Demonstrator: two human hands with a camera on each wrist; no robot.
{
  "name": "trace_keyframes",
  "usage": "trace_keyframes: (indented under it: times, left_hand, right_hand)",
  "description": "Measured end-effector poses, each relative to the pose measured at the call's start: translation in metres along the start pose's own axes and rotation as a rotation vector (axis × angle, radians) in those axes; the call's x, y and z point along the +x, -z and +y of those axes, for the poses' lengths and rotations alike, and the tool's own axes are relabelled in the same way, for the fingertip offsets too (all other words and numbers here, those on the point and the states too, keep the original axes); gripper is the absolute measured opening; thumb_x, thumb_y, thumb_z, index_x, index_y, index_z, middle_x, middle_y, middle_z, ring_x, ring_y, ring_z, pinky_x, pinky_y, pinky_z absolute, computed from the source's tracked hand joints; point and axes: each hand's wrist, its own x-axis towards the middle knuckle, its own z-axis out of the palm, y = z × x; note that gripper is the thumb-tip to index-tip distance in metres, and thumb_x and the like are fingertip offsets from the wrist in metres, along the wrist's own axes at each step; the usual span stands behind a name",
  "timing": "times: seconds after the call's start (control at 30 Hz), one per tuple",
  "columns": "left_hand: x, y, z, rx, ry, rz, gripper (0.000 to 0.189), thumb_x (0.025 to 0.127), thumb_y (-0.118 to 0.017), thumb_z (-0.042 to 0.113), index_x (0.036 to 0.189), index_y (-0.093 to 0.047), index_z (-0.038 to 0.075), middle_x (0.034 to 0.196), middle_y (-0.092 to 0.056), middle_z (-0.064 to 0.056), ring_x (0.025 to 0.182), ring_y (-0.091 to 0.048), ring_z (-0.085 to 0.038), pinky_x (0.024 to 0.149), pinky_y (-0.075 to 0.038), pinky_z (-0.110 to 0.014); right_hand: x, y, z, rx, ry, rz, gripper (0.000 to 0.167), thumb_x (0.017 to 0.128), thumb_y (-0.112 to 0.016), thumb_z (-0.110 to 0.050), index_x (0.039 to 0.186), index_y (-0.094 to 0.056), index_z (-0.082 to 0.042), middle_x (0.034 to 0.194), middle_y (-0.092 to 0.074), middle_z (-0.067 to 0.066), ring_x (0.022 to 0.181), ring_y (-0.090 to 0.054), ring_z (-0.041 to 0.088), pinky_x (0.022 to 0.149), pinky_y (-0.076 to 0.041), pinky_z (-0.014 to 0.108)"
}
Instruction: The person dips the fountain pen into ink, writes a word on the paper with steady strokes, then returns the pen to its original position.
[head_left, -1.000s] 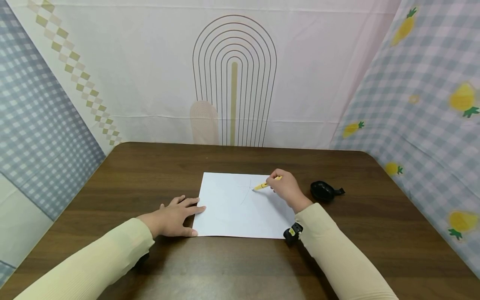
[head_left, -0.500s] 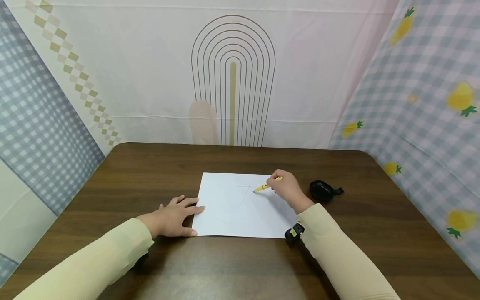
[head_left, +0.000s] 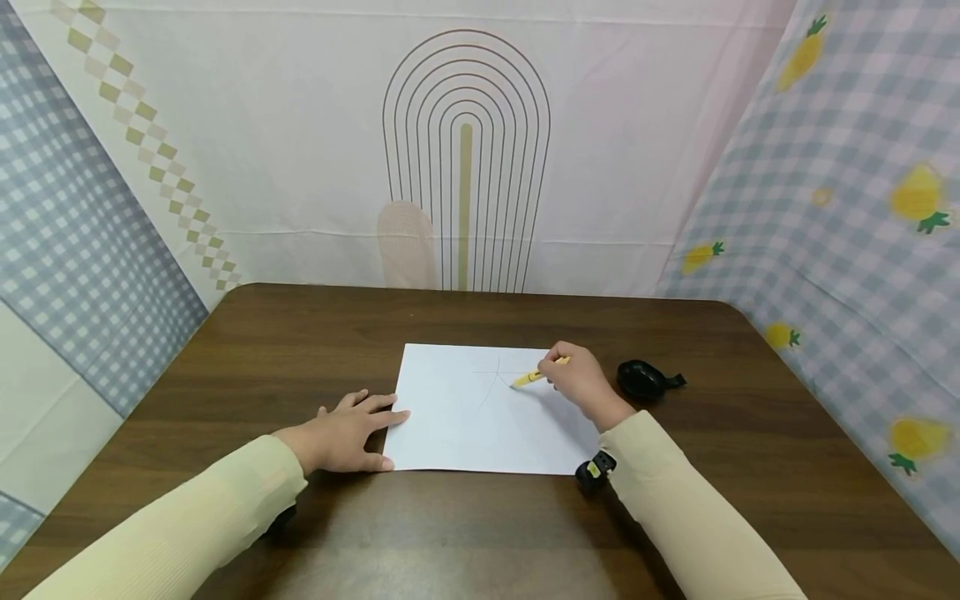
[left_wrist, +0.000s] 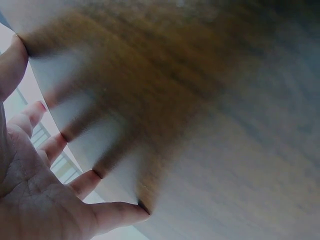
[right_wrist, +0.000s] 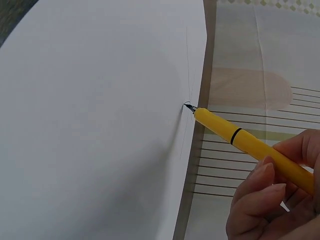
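Note:
A white sheet of paper [head_left: 465, 433] lies on the brown wooden table [head_left: 337, 333], with a few thin crossing pen strokes on its upper part. My right hand [head_left: 581, 379] pinches a yellow fountain pen [right_wrist: 250, 145], its dark nib at the paper by the strokes in the right wrist view. The pen's rear end is hidden in the hand. My left hand [head_left: 345, 433] rests with fingers spread at the paper's left edge, index finger and thumb on the sheet. In the left wrist view the left hand's fingertips [left_wrist: 82, 185] press down on the surface.
A small black case-like object [head_left: 643, 381] with a short tab lies on the table to the right of the right hand. A patterned white cloth [head_left: 300, 167] hangs behind the table's far edge, and blue checked cloth [head_left: 840, 250] hangs at the right side.
The pen tip has moved slightly right and down across the paper, with the right hand following, and a short slanting stroke shows behind it. The left hand has stayed put.

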Motion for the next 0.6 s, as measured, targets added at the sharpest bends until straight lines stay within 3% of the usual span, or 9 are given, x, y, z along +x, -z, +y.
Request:
trace_keyframes:
  times: [0.6]
  left_hand:
    - [-0.0004, 0.0001, 0.0007, 0.003, 0.011, -0.001, 0.072, 0.086, -0.069, 0.047, 0.148, -0.041, 0.023, 0.157, -0.025, -0.007, 0.142, -0.015, -0.047, 0.092, -0.016, -0.082]
  right_hand:
    - [-0.0054, 0.0054, 0.0047, -0.018, 0.020, -0.010, 0.009, 0.090, -0.056, -0.013, 0.090, -0.060, -0.005, 0.096, -0.059, 0.012, 0.083, -0.052, 0.024, 0.066, -0.040, 0.030]
